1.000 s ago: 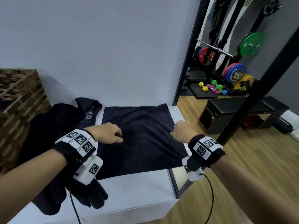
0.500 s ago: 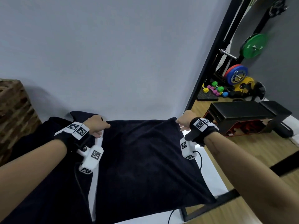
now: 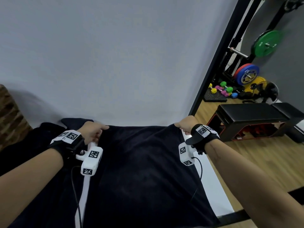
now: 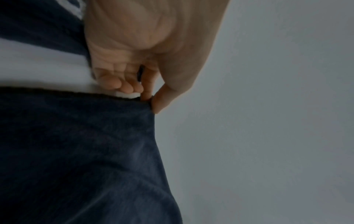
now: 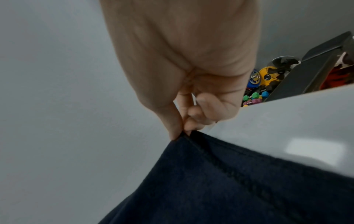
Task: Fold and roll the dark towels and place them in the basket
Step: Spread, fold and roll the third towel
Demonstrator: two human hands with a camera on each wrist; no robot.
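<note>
A dark navy towel [image 3: 141, 175] lies spread on the white table [image 3: 213, 183]. My left hand [image 3: 93, 133] pinches its far left corner between thumb and forefinger, as the left wrist view shows on the towel [image 4: 86, 151] under the left hand [image 4: 151, 101]. My right hand [image 3: 185, 125] pinches the far right corner; in the right wrist view the right hand [image 5: 182, 131] holds the towel [image 5: 229, 189] lifted off the table. More dark towels [image 3: 32, 145] lie heaped at the left. The wicker basket [image 3: 9, 116] shows at the left edge.
A grey wall [image 3: 115, 63] rises just behind the table. To the right, past a black frame post [image 3: 218, 58], stand a black bench [image 3: 256, 116], weight plates [image 3: 246, 74] and coloured dumbbells [image 3: 222, 90] on the wooden floor.
Both hands went from the towel's middle to its far corners and took hold of them by pinching. Since half a second ago they have barely moved.
</note>
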